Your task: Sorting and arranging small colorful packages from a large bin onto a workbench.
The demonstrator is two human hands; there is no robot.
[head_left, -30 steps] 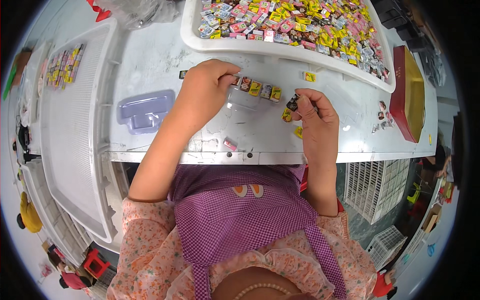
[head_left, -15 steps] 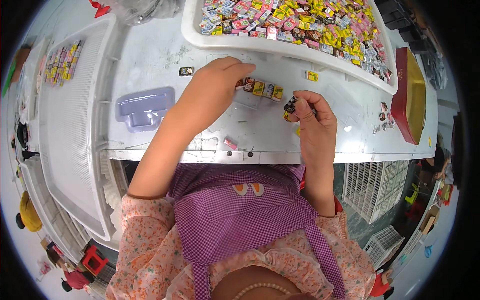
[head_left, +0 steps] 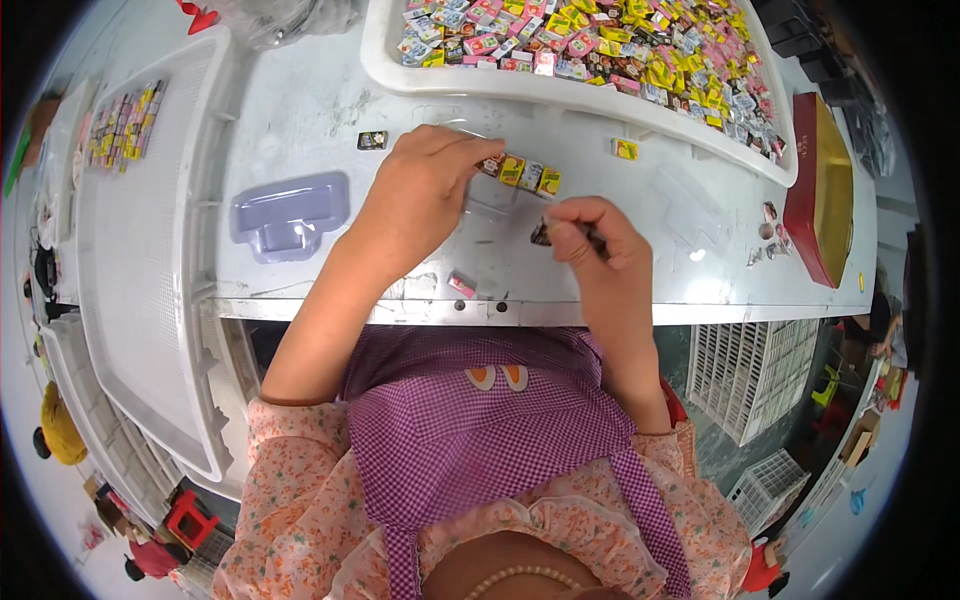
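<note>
Since the earlier frame the right hand (head_left: 610, 250) has moved leftward and closer to the row of small printed boxes in brown, yellow and silvery white (head_left: 511, 170), while the left hand (head_left: 425, 182) stays at that row's left end. The right hand is closed in a pinch, thumb against forefinger, gripping a small dark rectangular box (head_left: 540, 233) whose end juts out past the fingertips; the palm side is partly hidden, so I cannot tell what else it holds. The left hand's fingers are bent over the row's left end and seem to touch it; whether they grip a box there I cannot tell. The row slants down slightly to the right on the white table (head_left: 400, 270), beside a clear plastic piece (head_left: 490, 208), and the dark box is just below and apart from its right end.

Around the hands lie a black-and-white box (head_left: 372, 140), a pink-and-white box (head_left: 461, 285) near the table's front edge and a yellow box (head_left: 625, 149). A translucent lavender plastic tray (head_left: 290, 215) sits left of the left forearm. Beyond the hands stands a white plastic crate (head_left: 480, 85) heaped with similar boxes, and at right a red tin with a gold inside (head_left: 815, 200).
</note>
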